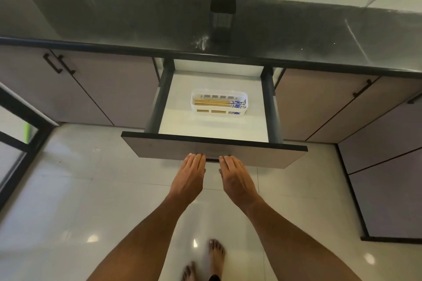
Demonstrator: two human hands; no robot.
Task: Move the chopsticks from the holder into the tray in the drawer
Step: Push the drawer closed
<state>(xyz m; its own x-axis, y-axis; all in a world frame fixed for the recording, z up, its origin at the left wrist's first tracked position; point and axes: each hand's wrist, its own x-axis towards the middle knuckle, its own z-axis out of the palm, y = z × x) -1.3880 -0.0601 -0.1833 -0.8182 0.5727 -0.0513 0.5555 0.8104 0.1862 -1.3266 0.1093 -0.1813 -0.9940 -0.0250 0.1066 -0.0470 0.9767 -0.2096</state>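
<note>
The drawer (214, 148) is pulled out under the dark countertop. A white slotted tray (195, 108) sits inside it on the white drawer floor. Several wooden chopsticks (212, 102) with blue-and-white patterned ends lie flat in the tray, side by side. The black holder (222, 15) stands upright on the counter near the back wall, above the drawer; no chopsticks show in it. My left hand (189, 178) and my right hand (236, 180) are flat, fingers together, fingertips touching the drawer's front panel at its lower edge. Neither hand holds anything.
Closed cabinet doors with black handles (59, 65) flank the drawer on both sides. A glossy tiled floor (91, 189) lies below, with my bare feet (215, 255) on it. A dark-framed glass door (16, 134) stands at the left.
</note>
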